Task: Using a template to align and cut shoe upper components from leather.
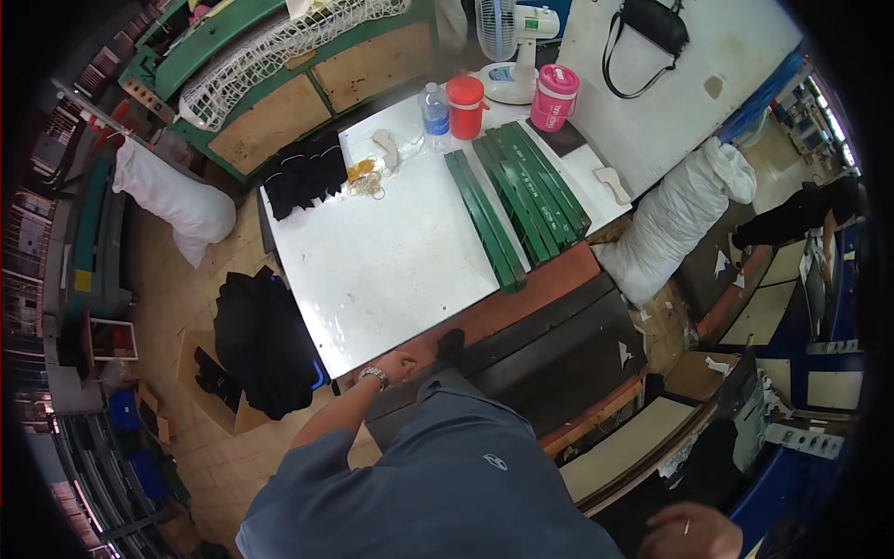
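My left hand (399, 365), with a watch on its wrist, is by the near edge of the white table (391, 270), above the reddish-brown board and dark padded bench (549, 359). Its fingers look curled in, and no object shows in them. Just right of it lies a small black cloth-like piece (451, 347). At the bottom right, my right hand (691, 533), wearing a ring, is smeared and partly in shadow, so its fingers do not read clearly. It is nearest a black cloth (712, 466) on the machine beside me.
Green bars (531, 196), black folded cloths (307, 174), a bottle (434, 116), a red jug (466, 107), a pink jug (555, 98) and a fan (512, 56) stand on the table. White sacks (172, 200) flank it. Black garments (261, 345) hang left, over a carton (207, 391).
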### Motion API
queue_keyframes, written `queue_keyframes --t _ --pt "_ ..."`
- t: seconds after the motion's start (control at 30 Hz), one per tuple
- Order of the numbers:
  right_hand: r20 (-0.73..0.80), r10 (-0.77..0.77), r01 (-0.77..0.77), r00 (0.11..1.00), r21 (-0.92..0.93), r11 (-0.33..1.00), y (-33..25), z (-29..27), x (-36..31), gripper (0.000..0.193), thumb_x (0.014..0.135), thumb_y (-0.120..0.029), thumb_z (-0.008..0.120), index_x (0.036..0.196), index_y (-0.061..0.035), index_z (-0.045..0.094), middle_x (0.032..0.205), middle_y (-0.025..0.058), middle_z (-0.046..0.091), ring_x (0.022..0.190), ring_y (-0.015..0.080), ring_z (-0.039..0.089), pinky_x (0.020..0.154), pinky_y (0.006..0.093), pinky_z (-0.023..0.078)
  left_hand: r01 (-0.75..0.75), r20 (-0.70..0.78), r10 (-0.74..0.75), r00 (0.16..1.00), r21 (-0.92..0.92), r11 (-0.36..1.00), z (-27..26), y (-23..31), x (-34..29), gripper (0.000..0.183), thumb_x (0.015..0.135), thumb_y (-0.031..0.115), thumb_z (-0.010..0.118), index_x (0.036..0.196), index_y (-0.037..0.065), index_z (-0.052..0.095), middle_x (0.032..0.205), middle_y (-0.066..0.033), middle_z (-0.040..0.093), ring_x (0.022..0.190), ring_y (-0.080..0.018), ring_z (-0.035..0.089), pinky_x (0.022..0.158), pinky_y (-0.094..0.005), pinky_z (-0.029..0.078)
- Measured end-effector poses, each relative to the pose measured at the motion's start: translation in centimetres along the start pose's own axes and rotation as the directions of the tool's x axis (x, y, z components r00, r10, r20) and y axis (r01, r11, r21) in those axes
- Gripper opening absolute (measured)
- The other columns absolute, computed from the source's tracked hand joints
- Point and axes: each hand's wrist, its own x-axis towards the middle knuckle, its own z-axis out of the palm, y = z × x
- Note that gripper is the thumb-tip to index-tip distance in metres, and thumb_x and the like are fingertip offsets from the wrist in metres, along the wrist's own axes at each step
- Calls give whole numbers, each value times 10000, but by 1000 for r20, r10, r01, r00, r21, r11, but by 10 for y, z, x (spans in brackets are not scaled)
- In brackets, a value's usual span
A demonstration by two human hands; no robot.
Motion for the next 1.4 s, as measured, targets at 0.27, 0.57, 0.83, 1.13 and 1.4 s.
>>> queue_keyframes --t 0.27,0.57,0.83,1.13,1.4 --pt "-523 768 -761 369 305 572 204 173 128 246 861 -146 824 992 25 706 950 177 734 859 360 705 793 451 555 -153 -26 152 988 -55 987 -105 72 126 295 995 154 593 1232 67 746 810 -121 779 766 -214 765 782 -379 604" --pt "-241 953 -657 183 691 302 243 237 163 314 918 -138 812 1156 48 727 1002 205 782 915 330 779 836 416 606 28 -2 -44 999 -757 653 -100 197 287 496 1001 363 757 1381 81 606 1116 -136 759 973 -243 759 793 -415 633" --pt "-375 923 -659 83 675 333 305 213 67 249 941 -141 785 1124 23 740 944 202 788 904 299 794 832 393 611 -172 -389 -231 892 -765 621 -64 237 414 826 890 495 860 1511 61 531 1231 -154 721 1008 -269 709 793 -440 608" --pt "51 996 -804 70 594 26 361 216 -16 469 1091 -294 628 1459 -7 582 1266 237 706 1159 408 665 1051 520 537 -127 -145 -99 984 -978 163 -73 224 411 271 972 186 797 1161 15 705 1005 -105 738 833 -269 701 741 -450 588" --pt "-1 997 -821 74 568 62 417 204 -18 419 1099 -245 617 1447 -13 591 1292 194 724 1151 364 693 986 479 569 21 -21 -186 982 -976 219 -79 241 418 318 987 211 792 1223 38 669 1031 -103 743 890 -316 729 792 -516 619"
